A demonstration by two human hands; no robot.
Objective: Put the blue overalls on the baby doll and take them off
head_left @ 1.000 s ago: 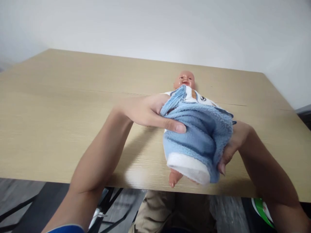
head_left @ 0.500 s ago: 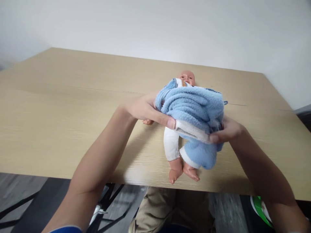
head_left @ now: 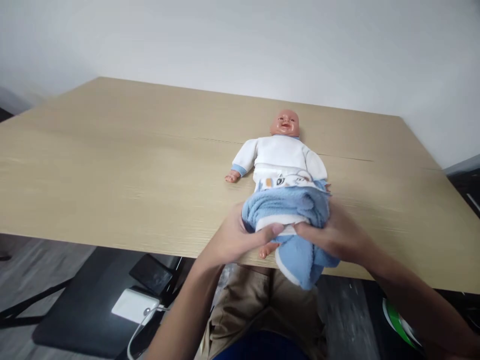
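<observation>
Left fingers and right fingers pinch cartoon-printed, light-blue fleece trousers. The white-shirted plastic doll lies face-up.

No text, label, brand or number can be read; the print on the blue garment, at three o'clock from centre, looks perhaps purely pictorial.

A pale wall stands behind the wood-grain table, over streaked grey floor.
</observation>
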